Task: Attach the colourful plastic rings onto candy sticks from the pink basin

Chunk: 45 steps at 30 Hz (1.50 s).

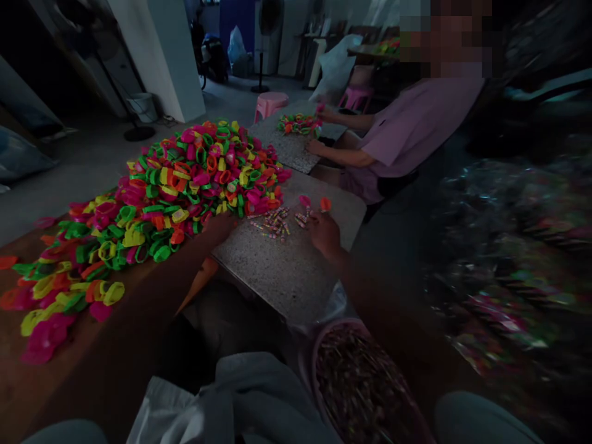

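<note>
My left hand (221, 229) lies at the near edge of a big heap of bright plastic toy watches (198, 166), in pink, green, yellow and orange; its fingers are dark and partly hidden among them. On the speckled tabletop (277, 277), between my hands, is a loose bunch of small striped wrapped sticks (276, 223). My right hand (326, 234) rests just right of these, fingers bent together beside a few more sticks (301, 219). What its fingertips hold is too dark to make out. Just beyond it lie a pink piece (305, 201) and an orange piece (325, 204).
A pink-rimmed tub (316, 364) full of small wrapped pieces stands by my right leg. Across the table, a person in a pink shirt (393, 132) handles a smaller pile (298, 123). Clear plastic bags (509, 296) fill the right side. A pink stool (271, 105) stands behind.
</note>
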Motion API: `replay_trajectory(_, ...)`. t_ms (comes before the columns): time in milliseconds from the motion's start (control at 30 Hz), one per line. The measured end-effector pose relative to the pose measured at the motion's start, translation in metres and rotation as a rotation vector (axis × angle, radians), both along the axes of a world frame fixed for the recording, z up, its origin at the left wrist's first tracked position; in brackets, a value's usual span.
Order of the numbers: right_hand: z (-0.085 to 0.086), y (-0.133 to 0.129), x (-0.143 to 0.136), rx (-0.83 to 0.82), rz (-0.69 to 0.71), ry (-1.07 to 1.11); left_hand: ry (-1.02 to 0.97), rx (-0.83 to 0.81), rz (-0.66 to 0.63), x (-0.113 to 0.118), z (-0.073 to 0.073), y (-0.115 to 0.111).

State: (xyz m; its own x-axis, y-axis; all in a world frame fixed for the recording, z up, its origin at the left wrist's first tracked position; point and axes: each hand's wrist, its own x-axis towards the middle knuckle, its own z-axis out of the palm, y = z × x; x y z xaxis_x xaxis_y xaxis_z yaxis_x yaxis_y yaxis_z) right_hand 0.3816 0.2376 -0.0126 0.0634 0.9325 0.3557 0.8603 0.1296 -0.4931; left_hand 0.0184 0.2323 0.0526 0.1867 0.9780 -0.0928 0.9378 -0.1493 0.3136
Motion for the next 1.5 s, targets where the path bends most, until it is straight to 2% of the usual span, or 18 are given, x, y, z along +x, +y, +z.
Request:
replay_trajectory(100, -0.009, -0.018, -0.034, 0.012, 0.201, -0.054, -0.227, 0.007, 0.099, 0.0, -0.005, -0.014)
replay_trajectory(233, -0.01, -0.031, -0.062, -0.108, 0.321, -0.16, -0.564, -0.07, 0.241, 0.0, -0.009, -0.059)
replay_trajectory(333, -0.007, -0.036, -0.068, -0.131, 0.407, -0.221, -1.073, -0.234, 0.31, -0.002, -0.01, -0.106)
replay_trajectory(400, -0.005, -0.038, -0.069, -0.143, 0.45, -0.259, -1.328, -0.339, 0.345, -0.004, -0.01, -0.136)
replay_trajectory(500, -0.003, -0.045, -0.067, -0.153, 0.512, -0.283, -1.507, -0.441, 0.367, -0.009, -0.013, -0.17)
replay_trajectory(600, 0.001, -0.057, -0.064, -0.146, 0.561, -0.301, -1.517, -0.423, 0.344, -0.014, -0.025, -0.19)
replay_trajectory(733, 0.009, -0.075, -0.066, -0.137, 0.576, -0.355, -1.426, -0.39, 0.323, -0.012, -0.046, -0.2)
replay_trajectory(833, 0.013, -0.086, -0.07, -0.145, 0.601, -0.359, -1.484, -0.418, 0.417, -0.005, -0.055, -0.202)
replay_trajectory(933, 0.015, -0.09, -0.072, -0.144, 0.575, -0.337, -1.575, -0.436, 0.52, 0.005, -0.057, -0.202)
replay_trajectory(1100, 0.017, -0.088, -0.067, -0.171, 0.635, -0.329, -1.637, -0.55, 0.663, 0.013, -0.06, -0.201)
replay_trajectory(1200, 0.017, -0.088, -0.061, -0.183, 0.55, -0.376, -1.665, -0.554, 0.729, 0.012, -0.065, -0.2)
replay_trajectory(1333, 0.015, -0.086, -0.055, -0.201, 0.42, -0.433, -1.674, -0.531, 0.752, 0.011, -0.068, -0.198)
replay_trajectory(1500, 0.009, -0.079, -0.044, -0.254, 0.36, -0.477, -1.591, -0.499, 0.776, 0.021, -0.066, -0.196)
